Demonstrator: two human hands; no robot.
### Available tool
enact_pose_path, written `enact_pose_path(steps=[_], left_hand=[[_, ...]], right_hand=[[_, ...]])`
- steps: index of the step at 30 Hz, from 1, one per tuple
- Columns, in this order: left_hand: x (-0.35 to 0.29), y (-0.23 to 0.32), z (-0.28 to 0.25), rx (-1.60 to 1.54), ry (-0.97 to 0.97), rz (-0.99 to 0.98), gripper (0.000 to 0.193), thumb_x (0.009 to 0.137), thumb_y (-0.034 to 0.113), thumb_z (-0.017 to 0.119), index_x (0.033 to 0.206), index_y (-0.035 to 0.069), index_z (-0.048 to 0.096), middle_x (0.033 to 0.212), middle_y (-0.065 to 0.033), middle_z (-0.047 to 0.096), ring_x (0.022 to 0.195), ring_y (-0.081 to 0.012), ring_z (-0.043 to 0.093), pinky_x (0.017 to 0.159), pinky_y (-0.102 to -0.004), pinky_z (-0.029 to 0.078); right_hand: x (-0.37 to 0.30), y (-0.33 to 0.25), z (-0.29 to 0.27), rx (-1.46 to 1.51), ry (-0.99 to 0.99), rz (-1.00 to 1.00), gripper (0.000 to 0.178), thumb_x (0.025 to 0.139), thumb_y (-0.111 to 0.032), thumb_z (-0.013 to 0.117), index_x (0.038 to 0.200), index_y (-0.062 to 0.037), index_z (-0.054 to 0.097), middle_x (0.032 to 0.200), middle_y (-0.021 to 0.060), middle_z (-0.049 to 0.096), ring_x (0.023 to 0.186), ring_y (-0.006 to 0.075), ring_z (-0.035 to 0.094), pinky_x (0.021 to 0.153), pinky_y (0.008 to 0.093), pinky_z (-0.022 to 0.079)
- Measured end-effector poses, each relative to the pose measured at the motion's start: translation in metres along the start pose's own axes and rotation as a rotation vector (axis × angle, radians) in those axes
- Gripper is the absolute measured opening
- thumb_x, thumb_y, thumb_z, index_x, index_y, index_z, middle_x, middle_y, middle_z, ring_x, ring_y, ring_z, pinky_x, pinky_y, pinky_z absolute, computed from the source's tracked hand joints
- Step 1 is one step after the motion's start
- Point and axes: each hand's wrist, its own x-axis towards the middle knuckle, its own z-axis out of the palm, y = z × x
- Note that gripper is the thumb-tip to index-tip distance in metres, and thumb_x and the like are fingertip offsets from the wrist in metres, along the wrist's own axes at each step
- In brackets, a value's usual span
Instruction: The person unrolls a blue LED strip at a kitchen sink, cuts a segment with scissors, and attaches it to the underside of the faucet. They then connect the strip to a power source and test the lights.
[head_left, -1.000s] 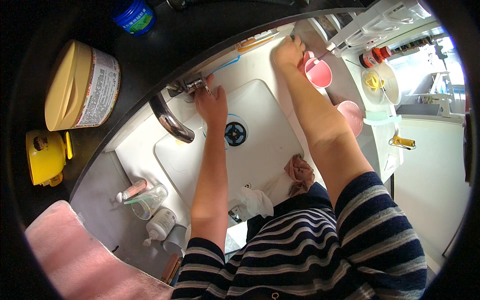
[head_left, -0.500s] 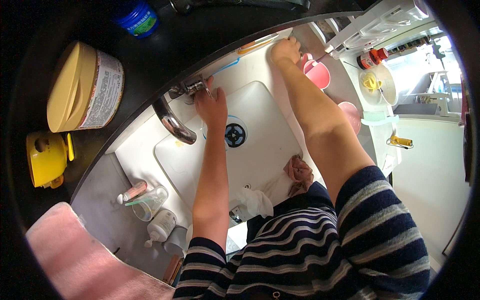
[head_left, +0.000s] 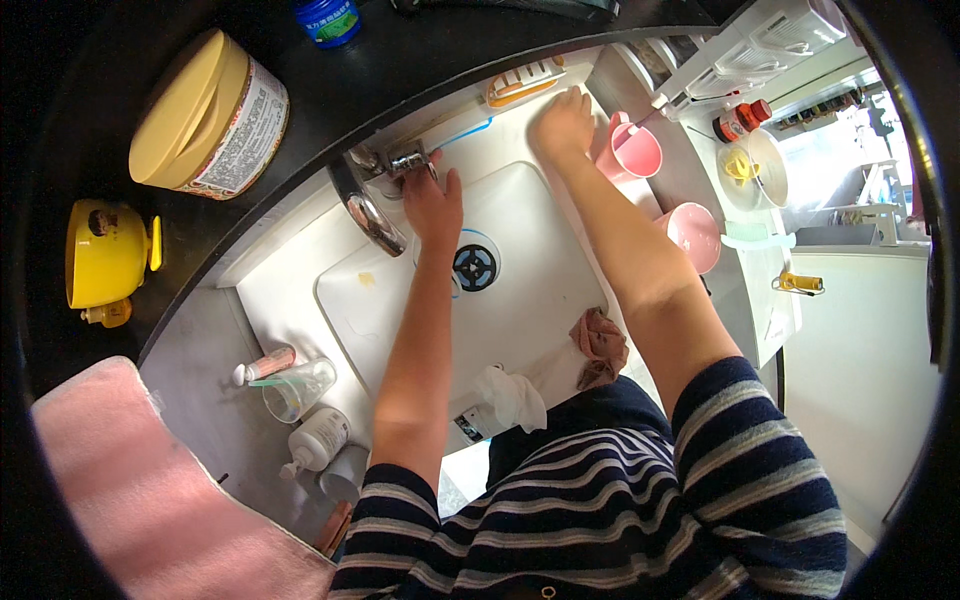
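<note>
My left hand (head_left: 432,205) is at the chrome faucet (head_left: 368,212), its fingers around the lever handle (head_left: 410,160) and the thumb apart. The handle hides some fingertips. On the white ledge at the back right of the sink (head_left: 530,320), my right hand (head_left: 565,125) lies palm down with its fingers stretched forward; nothing shows in it. Just beyond it is an orange and white soap dish (head_left: 525,82). A pink cup (head_left: 637,152) stands to its right. In the basin is a black drain strainer (head_left: 474,267); no running water shows.
A brown cloth (head_left: 600,348) and a white cloth (head_left: 512,398) lie on the front rim. At left stand a clear cup (head_left: 300,390) and a pump bottle (head_left: 320,438). A yellow container (head_left: 105,253) and beige-lidded tub (head_left: 215,120) occupy the dark shelf. Another pink cup (head_left: 692,238) is at right.
My right hand has drawn back slightly toward me and its fingers have straightened. More of the soap dish shows. The left hand stays at the faucet while the view shifts a little.
</note>
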Motion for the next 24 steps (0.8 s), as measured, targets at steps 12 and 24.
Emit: enact_pose_path(steps=[12,24], left_hand=[[-0.009,0.0,0.002,0.064,0.118,0.001,0.037,0.088,0.021,0.069,0.125,0.019,0.07,0.101,-0.0154,0.065,0.093,-0.0354,0.062,0.085,-0.0489,0.05],[-0.003,0.0,0.004,-0.001,0.116,-0.033,0.036,0.088,0.024,0.069,0.124,0.017,0.07,0.101,-0.0134,0.066,0.087,-0.031,0.062,0.078,-0.0459,0.051]], right_hand=[[0.0,0.023,-0.001,0.022,0.097,-0.117,0.036,0.088,-0.011,0.049,0.118,0.0035,0.064,0.123,0.0199,0.058,0.124,0.0404,0.049,0.11,0.0478,0.039],[0.003,0.037,0.019,0.099,0.199,-0.256,0.035,0.091,-0.009,0.048,0.12,0.0028,0.063,0.139,0.018,0.057,0.138,0.0434,0.041,0.109,0.0597,0.036]])
